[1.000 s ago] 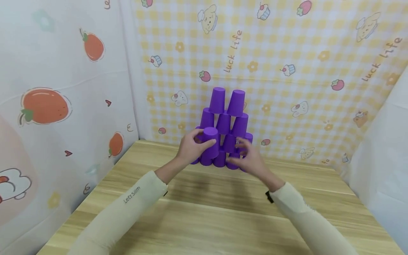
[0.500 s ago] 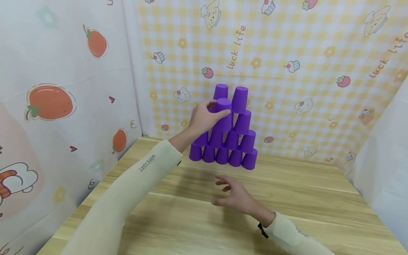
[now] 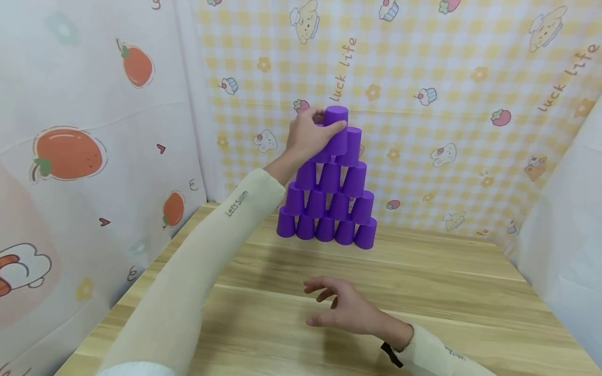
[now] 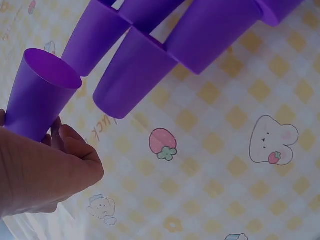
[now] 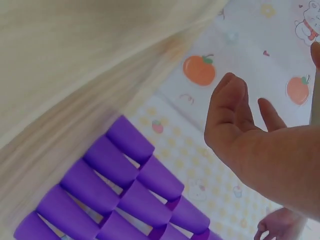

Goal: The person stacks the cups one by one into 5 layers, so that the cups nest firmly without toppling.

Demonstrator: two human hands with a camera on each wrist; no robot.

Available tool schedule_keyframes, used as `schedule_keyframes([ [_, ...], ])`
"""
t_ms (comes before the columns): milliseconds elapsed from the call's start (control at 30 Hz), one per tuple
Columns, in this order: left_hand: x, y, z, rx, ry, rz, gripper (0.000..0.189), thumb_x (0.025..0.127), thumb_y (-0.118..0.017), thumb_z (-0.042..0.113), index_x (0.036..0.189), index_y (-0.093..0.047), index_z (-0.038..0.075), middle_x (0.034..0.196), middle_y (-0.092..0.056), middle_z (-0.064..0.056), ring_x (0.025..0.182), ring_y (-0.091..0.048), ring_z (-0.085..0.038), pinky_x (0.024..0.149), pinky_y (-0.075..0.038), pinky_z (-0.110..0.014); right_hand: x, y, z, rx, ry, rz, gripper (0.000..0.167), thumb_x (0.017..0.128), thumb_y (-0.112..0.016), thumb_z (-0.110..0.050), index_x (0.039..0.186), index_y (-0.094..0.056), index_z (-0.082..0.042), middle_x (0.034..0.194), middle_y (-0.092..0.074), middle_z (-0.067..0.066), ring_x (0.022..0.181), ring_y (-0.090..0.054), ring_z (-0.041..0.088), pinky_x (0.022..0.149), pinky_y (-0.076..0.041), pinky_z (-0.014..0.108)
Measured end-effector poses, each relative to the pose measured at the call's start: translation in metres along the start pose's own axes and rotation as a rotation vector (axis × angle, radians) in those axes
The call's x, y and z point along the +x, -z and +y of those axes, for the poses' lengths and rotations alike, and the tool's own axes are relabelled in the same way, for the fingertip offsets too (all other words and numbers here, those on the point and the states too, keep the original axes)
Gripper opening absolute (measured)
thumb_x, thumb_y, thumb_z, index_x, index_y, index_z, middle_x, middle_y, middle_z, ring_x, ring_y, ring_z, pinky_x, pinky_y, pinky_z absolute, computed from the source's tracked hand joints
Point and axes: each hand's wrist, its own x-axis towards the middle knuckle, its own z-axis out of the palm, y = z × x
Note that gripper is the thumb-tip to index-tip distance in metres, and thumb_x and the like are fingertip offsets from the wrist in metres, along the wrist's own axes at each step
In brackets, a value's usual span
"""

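Observation:
An upside-down purple cup (image 3: 336,112) is gripped by my left hand (image 3: 308,136), at the height of the top of a pyramid of purple cups (image 3: 355,179). In the left wrist view the held cup (image 4: 37,97) shows its open mouth, apart from the nearest stacked cup (image 4: 132,75). The pyramid's top row has two cups; the left one is mostly hidden behind my left hand and the held cup. Low over the front of the table, my right hand (image 3: 345,308) holds nothing, its fingers loosely bent and thumb apart.
The pyramid stands toward the back of a wood-grain table (image 3: 263,329). Behind it hangs a yellow checked cloth (image 3: 451,177), and a white fruit-print cloth (image 3: 127,115) covers the left side. A plain white cloth (image 3: 569,209) hangs on the right.
My left hand has raised the cup from in front of the pyramid's lower rows to its top. My right hand has drawn back from the pyramid toward the front of the table.

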Motion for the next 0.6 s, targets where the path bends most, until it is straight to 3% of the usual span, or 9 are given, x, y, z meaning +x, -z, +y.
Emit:
schedule_keyframes([
  [167,0.015,-0.006,0.019,0.001,0.042,-0.017,0.053,0.087,-0.073,0.047,0.130,-0.062,0.017,0.121,-0.068,0.001,0.103,-0.066,-0.013,0.087,-0.053,-0.027,-0.002,-0.002,-0.002,0.024,0.030,-0.023,0.050,0.083,-0.081,-0.027,0.128,-0.064,-0.015,0.123,-0.066,0.004,0.102,-0.062,0.016,0.077,-0.051,0.036],
  [300,0.029,-0.010,0.031,0.056,0.067,-0.009,0.055,0.088,-0.070,0.051,0.133,-0.061,0.020,0.121,-0.068,0.003,0.101,-0.066,-0.011,0.086,-0.051,-0.027,-0.004,-0.001,-0.002,0.018,0.049,-0.042,0.044,0.083,-0.081,-0.028,0.124,-0.066,-0.021,0.121,-0.067,0.001,0.103,-0.063,0.019,0.077,-0.052,0.036],
  [433,0.043,-0.012,0.036,0.129,0.094,0.037,0.055,0.088,-0.068,0.054,0.133,-0.061,0.023,0.119,-0.068,0.007,0.102,-0.064,-0.009,0.089,-0.045,-0.028,-0.005,-0.002,0.000,0.029,0.052,-0.062,0.041,0.084,-0.080,-0.027,0.122,-0.068,-0.021,0.121,-0.068,0.001,0.104,-0.063,0.022,0.077,-0.052,0.033],
  [600,0.055,-0.015,0.034,0.176,0.140,0.055,0.055,0.089,-0.066,0.055,0.134,-0.060,0.025,0.120,-0.067,0.008,0.106,-0.060,-0.009,0.094,-0.039,-0.030,-0.010,-0.001,0.001,0.037,0.045,-0.066,0.040,0.083,-0.080,-0.026,0.122,-0.068,-0.020,0.121,-0.068,0.002,0.103,-0.062,0.016,0.077,-0.051,0.029],
])
